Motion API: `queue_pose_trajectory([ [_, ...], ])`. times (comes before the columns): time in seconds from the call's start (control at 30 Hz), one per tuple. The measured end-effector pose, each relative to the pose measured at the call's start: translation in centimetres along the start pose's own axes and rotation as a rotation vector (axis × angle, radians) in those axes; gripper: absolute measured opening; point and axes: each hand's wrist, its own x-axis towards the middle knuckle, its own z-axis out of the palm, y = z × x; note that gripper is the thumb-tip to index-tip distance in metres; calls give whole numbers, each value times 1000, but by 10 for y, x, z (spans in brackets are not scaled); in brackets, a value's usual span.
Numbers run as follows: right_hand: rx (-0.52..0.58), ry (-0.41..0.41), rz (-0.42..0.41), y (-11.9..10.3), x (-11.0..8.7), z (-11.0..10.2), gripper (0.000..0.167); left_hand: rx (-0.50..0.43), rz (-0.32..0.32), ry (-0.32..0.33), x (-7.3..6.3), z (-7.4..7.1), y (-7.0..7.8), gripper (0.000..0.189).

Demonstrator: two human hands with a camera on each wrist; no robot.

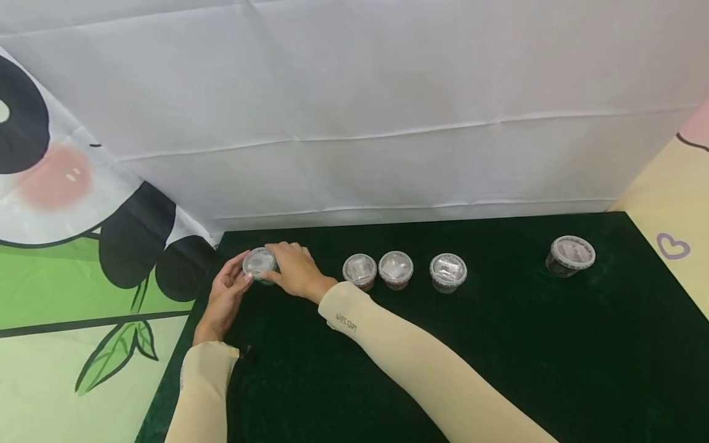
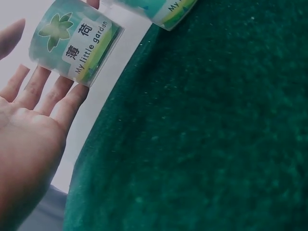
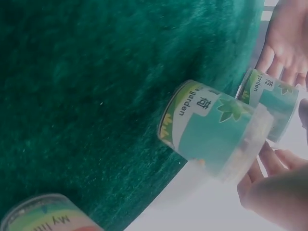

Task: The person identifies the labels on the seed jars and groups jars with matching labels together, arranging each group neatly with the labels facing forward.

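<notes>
A round lidded plastic cup (image 1: 259, 263), teal with a leaf picture and "My little garden" print (image 2: 72, 41), stands at the table's far left. My left hand (image 1: 223, 301) is at its left side, fingers extended behind it and thumb apart from the cup in the left wrist view (image 2: 33, 130). From the right, my right hand (image 1: 296, 267) grips near the rim, thumb and fingers bent round that side. A second matching cup (image 3: 211, 130) stands close by, in front of the right fingers (image 3: 269, 166) in the right wrist view; the right hand hides it in the head view.
Right of my hands stand lidded cups in a row: one (image 1: 360, 271), another (image 1: 396, 269) close beside it, and one (image 1: 448, 272) farther along. A further cup (image 1: 570, 255) is at the far right. Green cloth (image 1: 498, 357) covers the table; white fabric (image 1: 360, 154) hangs behind.
</notes>
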Motion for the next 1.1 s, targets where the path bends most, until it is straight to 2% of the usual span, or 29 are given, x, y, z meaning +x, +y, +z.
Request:
queue_pose_trajectory([
  [0.17,-121,3,-5,3,0,5,64,-1,-32,6,0,1,-8,48],
  [0.43,-210,-3,1,6,0,8,65,-17,-63,-2,3,4,-13,51],
  [0.67,-236,-10,27,5,1,8,65,2,-72,9,5,5,-15,51],
  [0.9,-297,-58,62,3,2,13,66,28,-121,7,3,1,-19,52],
  [1.1,-316,-72,71,2,2,10,66,50,-142,8,6,1,-18,55],
])
